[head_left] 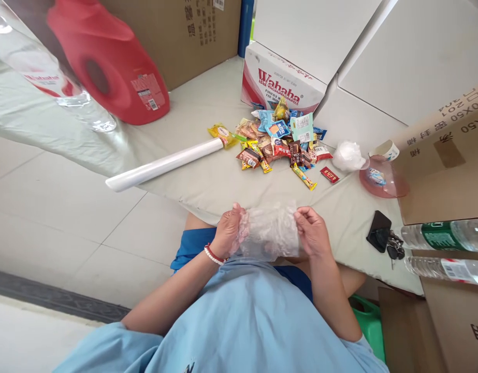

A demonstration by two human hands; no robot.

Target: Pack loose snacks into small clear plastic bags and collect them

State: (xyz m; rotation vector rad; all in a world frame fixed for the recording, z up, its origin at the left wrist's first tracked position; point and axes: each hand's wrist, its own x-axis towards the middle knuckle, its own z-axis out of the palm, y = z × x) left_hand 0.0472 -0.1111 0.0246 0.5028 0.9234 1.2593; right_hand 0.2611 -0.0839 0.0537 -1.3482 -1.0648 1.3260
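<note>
A clear, crinkled plastic bag (270, 230) is stretched between my hands, over my lap at the table's front edge. My left hand (229, 230), with a bead bracelet at the wrist, grips its left side, partly behind the film. At the other side, my right hand (312, 230) pinches the bag's edge between thumb and fingers. Beyond the bag lies a heap of wrapped snacks (279, 147) in many colours. A white roll of plastic film (164, 165) rests to the left of the heap, its near end by the table edge.
At the left stand a red jug (114, 67) and a large water bottle (48, 72). A Wahaha box (281, 80) is behind the snacks. On the right are a crumpled white bag (348, 156), a pink dish (382, 184), keys (395, 246) and two bottles (443, 235) beside cartons.
</note>
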